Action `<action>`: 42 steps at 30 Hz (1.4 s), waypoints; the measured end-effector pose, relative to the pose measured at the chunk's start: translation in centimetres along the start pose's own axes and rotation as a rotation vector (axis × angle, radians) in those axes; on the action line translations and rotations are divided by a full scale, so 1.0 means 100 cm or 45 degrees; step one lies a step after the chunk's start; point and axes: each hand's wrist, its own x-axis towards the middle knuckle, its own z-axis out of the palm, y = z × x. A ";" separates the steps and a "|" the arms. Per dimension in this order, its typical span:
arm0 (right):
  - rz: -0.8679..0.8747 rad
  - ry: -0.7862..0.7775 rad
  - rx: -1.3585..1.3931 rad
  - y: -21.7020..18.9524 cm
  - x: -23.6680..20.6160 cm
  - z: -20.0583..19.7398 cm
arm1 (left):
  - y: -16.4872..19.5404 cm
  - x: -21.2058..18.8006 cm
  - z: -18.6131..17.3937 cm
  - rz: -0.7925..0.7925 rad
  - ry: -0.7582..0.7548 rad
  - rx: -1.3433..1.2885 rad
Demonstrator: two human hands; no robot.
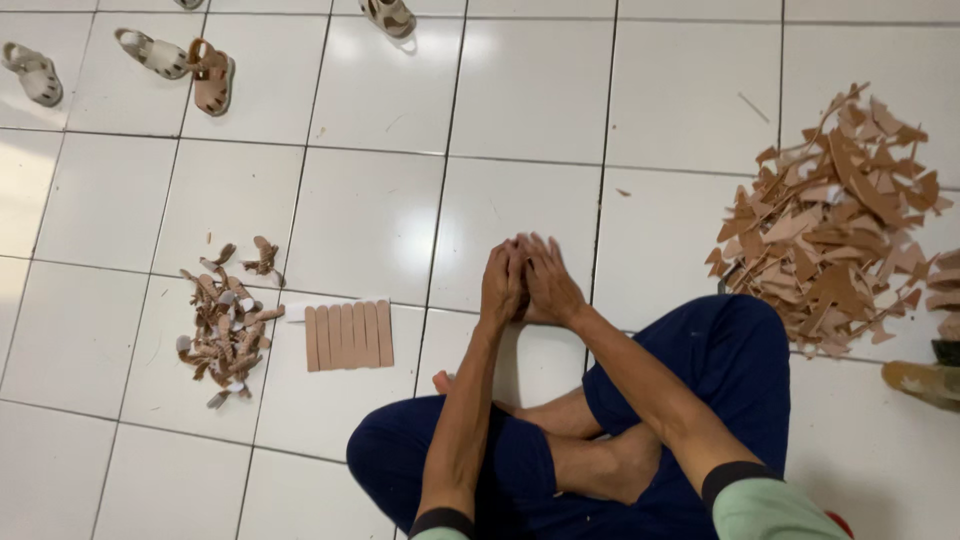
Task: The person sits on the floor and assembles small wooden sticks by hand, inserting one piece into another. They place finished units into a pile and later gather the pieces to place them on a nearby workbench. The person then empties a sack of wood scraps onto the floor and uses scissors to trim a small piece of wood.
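Observation:
I sit cross-legged on a white tiled floor (380, 210) in dark blue trousers. My left hand (503, 283) and my right hand (548, 283) are pressed together in front of my knees, fingers pointing away from me. Whether anything lies between the palms is hidden. To the left of my hands lies a row of several tan strips (348, 336) laid side by side. Further left is a small heap of short tan scraps (226, 322).
A large pile of tan offcuts (833, 230) lies on the floor at the right. Small sandals stand along the far edge: a white one (33, 73), a white one (152, 52), a brown one (211, 77) and another (388, 16).

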 end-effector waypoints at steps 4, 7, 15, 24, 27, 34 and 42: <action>-0.165 0.038 0.184 -0.001 0.003 -0.003 | 0.002 -0.011 0.009 -0.226 0.221 -0.255; -0.219 0.052 0.214 -0.004 0.005 -0.003 | 0.001 -0.013 0.012 -0.117 0.321 -0.478; -0.055 -0.026 0.121 -0.015 0.012 0.010 | 0.014 -0.023 0.010 -0.487 0.401 -0.469; 0.464 0.169 0.920 -0.017 -0.003 -0.025 | -0.008 -0.053 -0.072 -0.388 0.415 -0.077; 0.699 0.261 1.047 -0.014 -0.013 -0.033 | -0.008 -0.067 -0.064 -0.314 0.263 0.344; 0.825 0.451 1.136 -0.004 -0.036 -0.050 | 0.019 -0.049 -0.002 0.248 -0.206 1.060; 0.935 0.495 1.202 -0.017 -0.056 -0.065 | 0.036 -0.077 0.005 0.623 -0.286 0.843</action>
